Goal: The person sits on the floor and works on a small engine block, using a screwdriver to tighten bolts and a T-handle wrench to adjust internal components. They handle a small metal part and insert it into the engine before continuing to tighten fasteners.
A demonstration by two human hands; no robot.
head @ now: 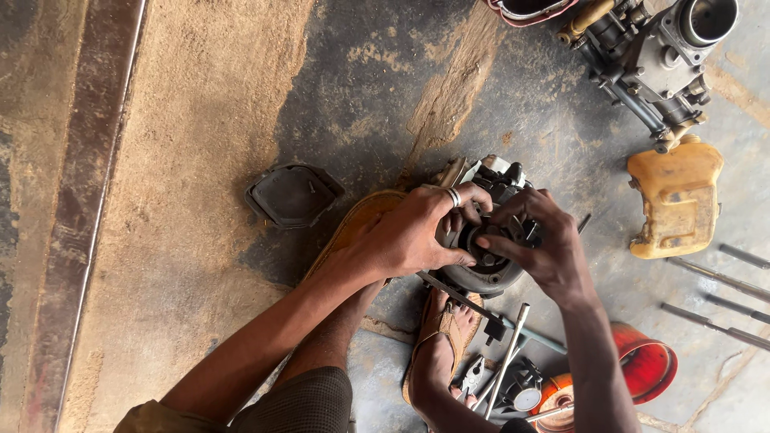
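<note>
both hands close on a small dark engine part point(488, 269) that sits on the stained concrete floor point(361, 88) between the sandalled feet. left hand point(417, 234), a ring on one finger, wraps over the top and steadies it; right hand point(539, 250) pinches with thumb and fingertips at the round hub in the middle, though what the tips grip is too hidden to tell. to do this well, the left should press the part flat and stop it turning, while the right works squarely on the hub without tilting. loose metal rods point(507, 349) and pliers point(472, 374) lie just below; a yellow tank point(678, 200) stands well apart.
</note>
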